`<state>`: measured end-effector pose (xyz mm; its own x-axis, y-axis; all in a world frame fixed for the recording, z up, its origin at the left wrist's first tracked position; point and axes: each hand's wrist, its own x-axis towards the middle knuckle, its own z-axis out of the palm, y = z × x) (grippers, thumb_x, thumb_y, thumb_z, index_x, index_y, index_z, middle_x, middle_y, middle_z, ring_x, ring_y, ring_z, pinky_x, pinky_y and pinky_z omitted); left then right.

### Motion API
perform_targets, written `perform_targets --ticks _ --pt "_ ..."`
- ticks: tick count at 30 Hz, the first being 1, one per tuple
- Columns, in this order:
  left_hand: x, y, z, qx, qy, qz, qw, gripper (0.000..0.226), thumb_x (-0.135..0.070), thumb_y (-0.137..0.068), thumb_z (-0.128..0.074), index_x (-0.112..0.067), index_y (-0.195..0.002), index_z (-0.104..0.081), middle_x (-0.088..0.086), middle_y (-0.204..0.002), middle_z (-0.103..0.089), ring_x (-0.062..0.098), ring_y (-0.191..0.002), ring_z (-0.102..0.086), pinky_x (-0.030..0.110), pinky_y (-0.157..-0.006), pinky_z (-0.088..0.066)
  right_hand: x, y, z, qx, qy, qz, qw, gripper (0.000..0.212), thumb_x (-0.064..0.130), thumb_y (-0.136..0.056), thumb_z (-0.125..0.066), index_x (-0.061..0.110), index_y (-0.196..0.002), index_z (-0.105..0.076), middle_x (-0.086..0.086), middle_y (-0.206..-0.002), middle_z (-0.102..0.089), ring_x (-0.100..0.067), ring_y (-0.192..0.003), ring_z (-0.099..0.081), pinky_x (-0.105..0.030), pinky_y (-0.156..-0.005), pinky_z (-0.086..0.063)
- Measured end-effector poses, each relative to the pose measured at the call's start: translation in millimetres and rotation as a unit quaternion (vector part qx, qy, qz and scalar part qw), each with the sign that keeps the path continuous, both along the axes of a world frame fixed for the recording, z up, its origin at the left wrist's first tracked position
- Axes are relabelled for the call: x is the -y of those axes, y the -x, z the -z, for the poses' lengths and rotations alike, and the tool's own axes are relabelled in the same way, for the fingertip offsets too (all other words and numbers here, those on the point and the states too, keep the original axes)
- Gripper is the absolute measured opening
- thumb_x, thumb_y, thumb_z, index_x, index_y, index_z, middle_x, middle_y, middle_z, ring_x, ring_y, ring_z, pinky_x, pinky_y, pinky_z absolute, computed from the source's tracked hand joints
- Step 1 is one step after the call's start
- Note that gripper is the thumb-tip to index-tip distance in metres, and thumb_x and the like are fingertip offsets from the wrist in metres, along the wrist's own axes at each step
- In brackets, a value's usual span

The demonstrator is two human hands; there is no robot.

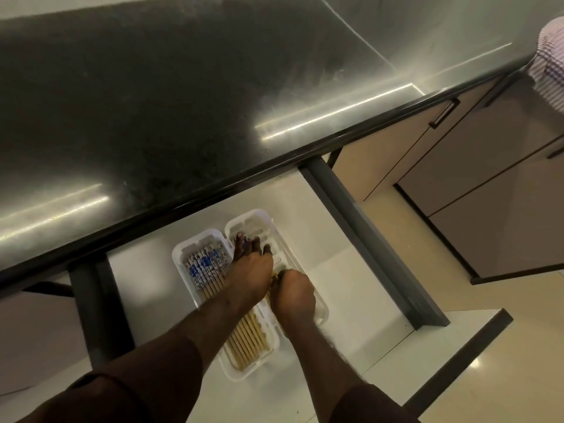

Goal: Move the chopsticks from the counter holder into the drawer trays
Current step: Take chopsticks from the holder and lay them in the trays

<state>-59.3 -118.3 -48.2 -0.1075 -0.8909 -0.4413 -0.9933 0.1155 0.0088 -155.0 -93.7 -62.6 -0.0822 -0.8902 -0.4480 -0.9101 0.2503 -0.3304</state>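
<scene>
An open white drawer (329, 270) under the counter holds two white slotted trays side by side. The left tray (180, 251) is filled with several wooden chopsticks (248, 340) with blue-and-white patterned ends (203, 265). The right tray (259, 221) holds a few chopsticks, mostly hidden under my hands. My left hand (248, 270) reaches across into the right tray, fingers spread over the patterned ends there. My right hand (293, 293) is closed around the wooden ends of those chopsticks. No counter holder is in view.
A dark glossy countertop (183, 102) overhangs the back of the drawer. Grey drawer side rails (366, 236) run left and right of the trays. Beige cabinet fronts (488, 178) with dark handles stand to the right. A checked cloth (549, 62) shows at the right edge.
</scene>
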Motion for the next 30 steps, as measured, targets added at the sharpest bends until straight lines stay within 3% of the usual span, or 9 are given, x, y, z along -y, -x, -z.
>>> perform_targets --ticks 5,9,13,24,27,30 --pt "0.7 2.7 0.0 0.033 -0.001 0.036 0.999 0.064 -0.019 -0.097 -0.044 -0.004 -0.152 -0.014 0.024 -0.158 -0.015 0.035 -0.149 -0.006 0.055 -0.117 0.013 -2.1 1.7 -6.3 -0.06 0.023 -0.087 0.994 0.017 0.014 -0.095 -0.05 0.014 -0.104 -0.064 -0.004 -0.101 -0.068 -0.023 -0.09 -0.066 -0.034 -0.075 -0.051" --pt "-1.1 1.2 6.7 0.048 -0.001 0.058 0.997 0.06 -0.019 -0.094 -0.047 -0.007 -0.149 -0.026 0.021 -0.158 -0.02 0.034 -0.149 -0.008 0.057 -0.116 0.013 -3.0 3.3 -6.4 -0.068 0.033 -0.127 0.989 0.015 0.014 -0.093 -0.052 0.016 -0.103 -0.063 -0.004 -0.101 -0.068 -0.023 -0.088 -0.065 -0.034 -0.072 -0.05" --pt "-1.8 1.2 5.5 0.062 -0.016 0.082 0.995 0.053 -0.022 -0.095 -0.046 -0.01 -0.146 -0.034 0.017 -0.157 -0.027 0.031 -0.149 -0.009 0.059 -0.115 0.014 -6.7 3.9 -4.9 -0.07 0.061 -0.148 0.985 0.027 0.017 -0.092 -0.059 0.017 -0.118 -0.059 -0.005 -0.108 -0.066 -0.025 -0.092 -0.065 -0.036 -0.076 -0.052" --pt "-2.0 1.2 1.1 0.09 -0.049 0.095 0.99 0.064 -0.021 -0.096 -0.045 -0.007 -0.152 -0.017 0.02 -0.16 -0.012 0.035 -0.149 -0.001 0.06 -0.113 0.016 -7.7 4.9 -16.2 -0.057 0.076 -0.174 0.98 0.026 0.017 -0.091 -0.06 0.016 -0.117 -0.059 -0.005 -0.109 -0.066 -0.024 -0.09 -0.065 -0.037 -0.077 -0.052" --pt "-1.3 2.5 -2.7 0.1 -0.055 0.11 0.987 0.057 -0.021 -0.095 -0.047 -0.009 -0.148 -0.029 0.018 -0.158 -0.021 0.035 -0.149 -0.007 0.06 -0.111 0.018 -12.0 6.2 -24.3 -0.045 0.073 -0.168 0.982 0.02 0.015 -0.092 -0.056 0.016 -0.111 -0.062 -0.005 -0.106 -0.067 -0.025 -0.09 -0.065 -0.037 -0.076 -0.052" --pt "-3.3 1.9 -10.8 0.08 -0.035 0.123 0.989 0.037 -0.024 -0.093 -0.05 -0.012 -0.128 -0.053 0.012 -0.141 -0.051 0.033 -0.141 -0.032 0.06 -0.112 0.015 -16.1 7.0 -37.4 -0.037 0.066 -0.159 0.984 0.02 0.013 -0.092 -0.056 0.015 -0.111 -0.062 -0.006 -0.104 -0.067 -0.025 -0.089 -0.064 -0.036 -0.076 -0.051"
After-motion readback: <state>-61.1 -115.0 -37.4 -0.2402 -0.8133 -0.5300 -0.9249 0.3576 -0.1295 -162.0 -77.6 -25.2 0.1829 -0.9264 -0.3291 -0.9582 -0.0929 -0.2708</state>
